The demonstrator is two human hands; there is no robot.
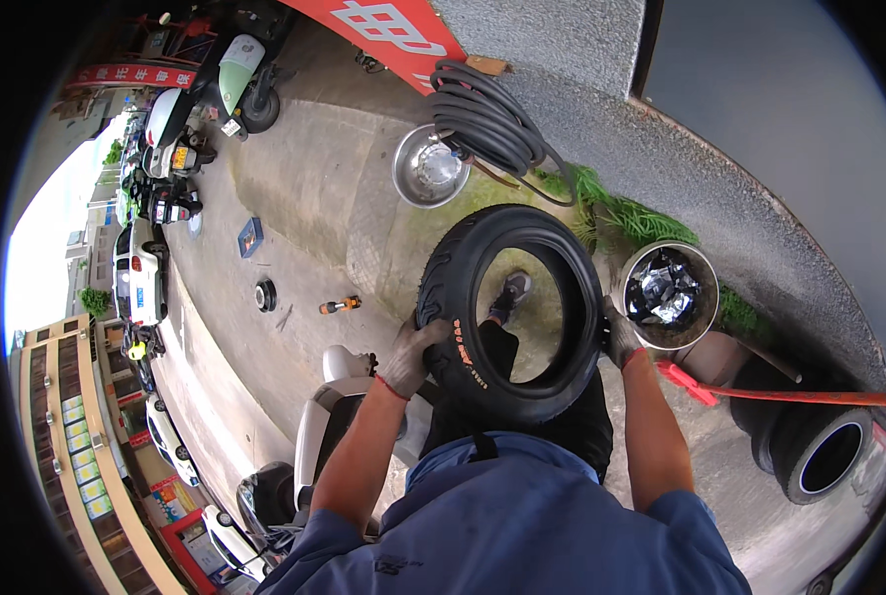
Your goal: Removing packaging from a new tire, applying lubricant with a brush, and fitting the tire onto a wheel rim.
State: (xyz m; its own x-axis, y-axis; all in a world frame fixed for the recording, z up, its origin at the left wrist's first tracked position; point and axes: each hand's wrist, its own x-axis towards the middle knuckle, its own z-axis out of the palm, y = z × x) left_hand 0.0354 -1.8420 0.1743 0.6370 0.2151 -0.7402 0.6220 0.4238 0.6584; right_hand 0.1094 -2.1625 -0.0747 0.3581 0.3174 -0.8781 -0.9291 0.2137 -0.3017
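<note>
A black motorcycle tire (pixel 455 297) with a treaded outer face and small orange marks on its sidewall is held up in front of my waist. My left hand (pixel 409 353), in a grey-white work glove with a red cuff, grips its left side, the thumb over the sidewall. On the opposite side my right hand (pixel 621 335), gloved likewise, presses against the tread; its fingertips are partly hidden by the tire. Through the tire's open middle I see my shoe (pixel 512 294) and dark trouser leg on the ground.
A metal basin (pixel 430 167) sits beside a coiled black hose (pixel 487 114). Right of the tire is a bucket (pixel 712 315) of shiny scraps. Spare tires (pixel 827 458) stand at right, below a red strap (pixel 790 395). An orange-black power tool (pixel 340 305) lies left; a scooter (pixel 316 436) stands close by.
</note>
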